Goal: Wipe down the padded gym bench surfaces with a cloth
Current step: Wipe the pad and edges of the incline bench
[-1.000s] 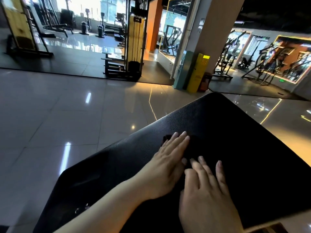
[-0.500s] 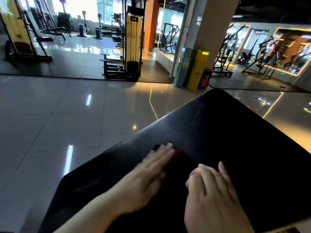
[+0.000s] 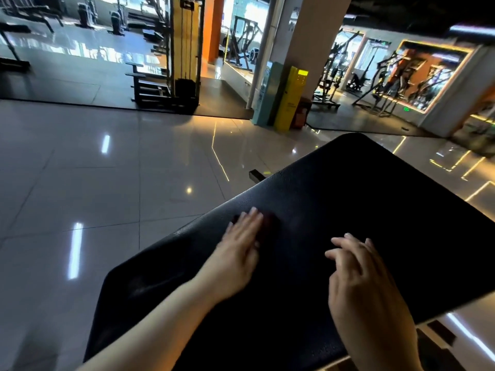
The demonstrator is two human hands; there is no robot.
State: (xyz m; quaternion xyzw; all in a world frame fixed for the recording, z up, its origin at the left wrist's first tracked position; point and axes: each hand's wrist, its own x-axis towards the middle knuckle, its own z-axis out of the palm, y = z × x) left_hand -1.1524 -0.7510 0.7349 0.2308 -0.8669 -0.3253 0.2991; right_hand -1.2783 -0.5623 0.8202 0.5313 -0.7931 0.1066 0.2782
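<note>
A black padded bench pad (image 3: 375,210) fills the lower right of the head view, sloping away from me. A dark cloth (image 3: 269,223) lies on it near its left edge, mostly hidden and hard to tell from the pad. My left hand (image 3: 238,253) presses flat on the cloth, fingers stretched forward. My right hand (image 3: 361,285) rests on the pad to the right, a hand's width away, fingers loosely bent and apart, holding nothing.
Glossy tiled floor (image 3: 107,183) spreads to the left of the bench. A metal frame end (image 3: 257,175) sticks out beside the pad's left edge. Farther back stand a yellow cable machine (image 3: 184,49), a pillar (image 3: 308,36) and a yellow stand (image 3: 290,97).
My left hand has slid the cloth leftward across the pad toward its left edge, away from my right hand. My right hand has stayed nearly in place.
</note>
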